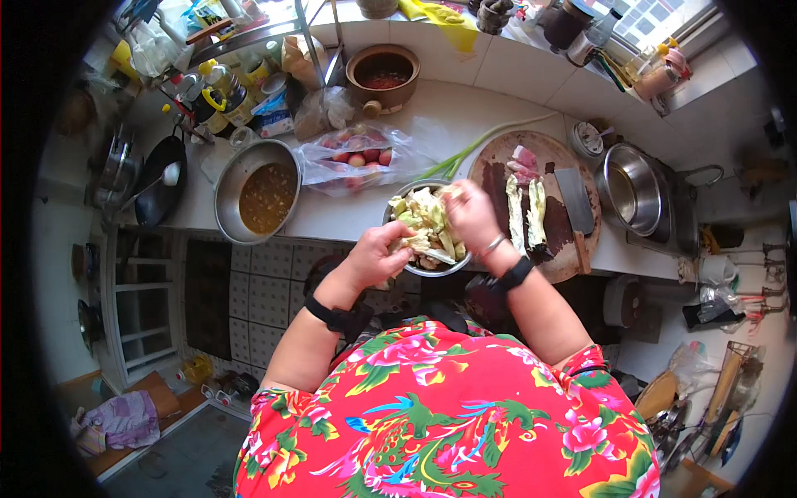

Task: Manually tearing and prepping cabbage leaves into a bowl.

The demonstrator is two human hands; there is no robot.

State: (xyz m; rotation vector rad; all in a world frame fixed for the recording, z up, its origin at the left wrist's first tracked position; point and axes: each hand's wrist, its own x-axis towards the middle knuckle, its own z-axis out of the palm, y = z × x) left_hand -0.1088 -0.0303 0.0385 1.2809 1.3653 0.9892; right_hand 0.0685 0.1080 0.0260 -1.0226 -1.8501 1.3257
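A metal bowl (428, 272) at the counter's front edge holds torn, pale yellow-green pieces, apparently cooked eggplant (429, 215). Over its left side, my left hand (380, 252) pinches one such piece. My right hand (473, 215) is above the bowl's right side with a pale piece between its fingers. To the right, a round wooden chopping board (492, 155) carries two long pale strips (515, 215), a piece of raw meat (524, 163) and a cleaver (574, 199).
Left of the bowl stand a steel basin (223, 205) of brown liquid and a plastic bag of round red fruit (356, 160). Behind are green onions (457, 159) and a clay pot (383, 75). A wok (160, 187) is far left; steel basins (632, 187) sit by the sink at right.
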